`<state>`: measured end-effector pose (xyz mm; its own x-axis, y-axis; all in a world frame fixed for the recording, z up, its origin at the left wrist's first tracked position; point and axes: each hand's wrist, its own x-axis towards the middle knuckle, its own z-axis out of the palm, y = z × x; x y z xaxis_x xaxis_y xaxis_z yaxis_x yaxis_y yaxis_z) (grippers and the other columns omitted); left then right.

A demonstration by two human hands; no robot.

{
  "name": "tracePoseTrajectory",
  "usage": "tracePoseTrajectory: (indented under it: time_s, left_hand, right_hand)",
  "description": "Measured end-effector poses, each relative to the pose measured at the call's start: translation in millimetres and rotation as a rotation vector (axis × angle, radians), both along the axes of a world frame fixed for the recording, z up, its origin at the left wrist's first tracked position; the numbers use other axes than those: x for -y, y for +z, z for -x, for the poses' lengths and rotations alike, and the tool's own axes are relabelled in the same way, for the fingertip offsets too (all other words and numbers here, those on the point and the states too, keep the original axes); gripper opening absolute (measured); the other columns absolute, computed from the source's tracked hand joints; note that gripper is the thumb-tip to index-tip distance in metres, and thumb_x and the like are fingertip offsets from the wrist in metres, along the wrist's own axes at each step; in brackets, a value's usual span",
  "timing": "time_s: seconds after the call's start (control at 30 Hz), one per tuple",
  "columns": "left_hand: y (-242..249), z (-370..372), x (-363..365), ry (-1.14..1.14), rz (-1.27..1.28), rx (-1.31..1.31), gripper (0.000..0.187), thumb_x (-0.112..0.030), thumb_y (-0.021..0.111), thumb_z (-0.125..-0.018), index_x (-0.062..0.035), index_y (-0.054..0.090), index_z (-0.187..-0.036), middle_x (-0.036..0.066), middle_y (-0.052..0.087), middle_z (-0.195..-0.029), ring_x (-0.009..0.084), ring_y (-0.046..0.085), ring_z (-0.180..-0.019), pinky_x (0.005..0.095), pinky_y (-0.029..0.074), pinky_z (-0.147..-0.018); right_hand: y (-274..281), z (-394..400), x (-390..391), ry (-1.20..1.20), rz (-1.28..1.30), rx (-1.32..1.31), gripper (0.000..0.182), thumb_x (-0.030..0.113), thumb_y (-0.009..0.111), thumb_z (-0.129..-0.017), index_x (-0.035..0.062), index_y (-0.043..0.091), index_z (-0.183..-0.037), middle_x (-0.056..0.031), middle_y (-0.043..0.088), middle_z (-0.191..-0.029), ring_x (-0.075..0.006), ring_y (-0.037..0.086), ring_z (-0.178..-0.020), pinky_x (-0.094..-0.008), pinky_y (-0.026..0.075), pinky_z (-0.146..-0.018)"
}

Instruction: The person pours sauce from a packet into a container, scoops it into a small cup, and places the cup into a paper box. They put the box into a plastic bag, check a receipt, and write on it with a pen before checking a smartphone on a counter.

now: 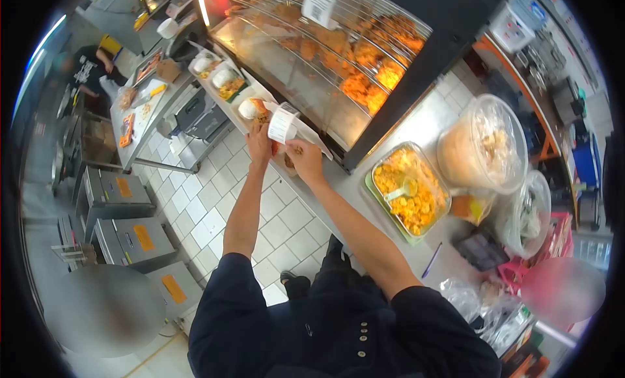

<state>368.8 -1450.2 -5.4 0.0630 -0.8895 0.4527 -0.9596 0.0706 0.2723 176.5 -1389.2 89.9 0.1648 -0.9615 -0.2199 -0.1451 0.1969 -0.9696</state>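
Both of my hands work over the narrow counter under the heated cabinet. My left hand reaches to the near side of an open food box with a white rice mound; its fingers are bent together at the box. My right hand is closed just to the right, fingertips pinched over the same tray edge; I cannot tell what they hold. A curled white printed slip overlaps the space right above the right fingertips. A bit of red shows between the hands. Two more filled boxes with rice stand farther left along the counter.
Fried chicken fills the lit cabinet. At right stand a tray of yellow food with a scoop, a large clear tub, another tub and a pen. A person stands far left; grey drawers line the left.
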Motion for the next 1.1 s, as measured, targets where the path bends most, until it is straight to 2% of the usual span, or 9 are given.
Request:
tracePoseTrajectory:
  time_s: [0.1,0.27,0.4,0.43,0.53,0.63,0.7,0.83,1.1]
  left_hand:
    - [0,12,-4,-0.027,-0.032,-0.067,0.016,-0.016,0.058,-0.089,-0.0103,0.067,-0.101,0.007,0.063,-0.106,0.0277,0.058,-0.104,0.0453,0.039,-0.085]
    - [-3,35,-8,-0.055,-0.110,-0.067,0.024,-0.020,0.059,-0.089,-0.0094,0.066,-0.109,0.011,0.063,-0.109,0.0329,0.057,-0.107,0.0484,0.040,-0.087]
    - [-12,37,-28,-0.100,-0.034,-0.105,0.031,-0.029,0.060,-0.087,-0.0084,0.065,-0.110,0.008,0.062,-0.115,0.0292,0.054,-0.113,0.0478,0.037,-0.088]
    - [-13,39,-35,-0.156,0.072,-0.139,0.029,-0.028,0.060,-0.086,-0.0085,0.066,-0.107,0.007,0.062,-0.112,0.0280,0.055,-0.112,0.0466,0.036,-0.087]
    - [-22,32,-50,-0.271,0.092,-0.251,0.025,-0.024,0.060,-0.086,-0.0091,0.067,-0.105,0.006,0.063,-0.107,0.0270,0.057,-0.106,0.0451,0.036,-0.086]
    - [-13,52,-74,-0.223,-0.073,-0.079,0.018,-0.022,0.062,-0.090,-0.0125,0.070,-0.103,0.006,0.064,-0.101,0.0264,0.059,-0.099,0.0438,0.038,-0.085]
    - [-1,71,-96,-0.250,-0.057,-0.116,0.015,-0.023,0.064,-0.090,-0.0128,0.071,-0.099,0.005,0.064,-0.101,0.0262,0.059,-0.098,0.0436,0.039,-0.084]
    - [0,110,-143,-0.259,-0.093,-0.083,0.018,-0.023,0.064,-0.090,-0.0109,0.072,-0.100,0.007,0.064,-0.102,0.0277,0.058,-0.101,0.0445,0.038,-0.085]
    - [11,220,-225,-0.186,-0.166,-0.144,0.021,-0.024,0.064,-0.090,-0.0091,0.072,-0.103,0.010,0.063,-0.108,0.0312,0.053,-0.106,0.0448,0.036,-0.089]
  right_hand:
    - [5,18,-47,-0.209,-0.068,0.124,0.032,0.022,0.080,-0.076,0.0078,0.073,-0.104,-0.0178,0.067,-0.111,-0.0302,0.063,-0.105,-0.0381,0.047,-0.094]
    - [-4,-9,-35,-0.290,0.734,-0.464,0.027,0.020,0.080,-0.073,0.0128,0.074,-0.098,-0.0135,0.068,-0.099,-0.0287,0.066,-0.094,-0.0382,0.052,-0.086]
    - [-6,-33,1,-0.145,0.246,-0.368,0.034,0.025,0.080,-0.073,0.0116,0.074,-0.104,-0.0160,0.070,-0.105,-0.0291,0.067,-0.095,-0.0406,0.053,-0.083]
    - [7,-24,-7,-0.176,0.329,-0.279,0.018,0.018,0.074,-0.076,0.0100,0.077,-0.091,-0.0147,0.070,-0.084,-0.0320,0.068,-0.085,-0.0409,0.054,-0.077]
    - [13,5,-48,-0.183,0.324,0.044,0.017,0.015,0.071,-0.079,0.0080,0.076,-0.093,-0.0132,0.072,-0.081,-0.0317,0.068,-0.079,-0.0396,0.054,-0.071]
    - [16,73,-128,-0.075,0.289,0.060,0.027,0.006,0.066,-0.086,0.0090,0.071,-0.113,-0.0098,0.073,-0.096,-0.0180,0.066,-0.075,-0.0314,0.052,-0.069]
    - [35,128,-186,-0.107,0.040,-0.059,0.041,0.004,0.065,-0.086,0.0113,0.064,-0.127,-0.0124,0.071,-0.110,-0.0201,0.067,-0.088,-0.0347,0.053,-0.078]
    - [20,226,-274,-0.417,0.209,-0.377,0.057,0.003,0.063,-0.088,0.0098,0.050,-0.142,-0.0182,0.059,-0.135,-0.0292,0.060,-0.119,-0.0348,0.044,-0.101]
    - [48,316,-346,-1.098,0.421,-0.386,0.042,0.004,0.051,-0.099,0.0045,0.052,-0.140,-0.0129,0.063,-0.127,-0.0169,0.063,-0.104,-0.0287,0.050,-0.089]
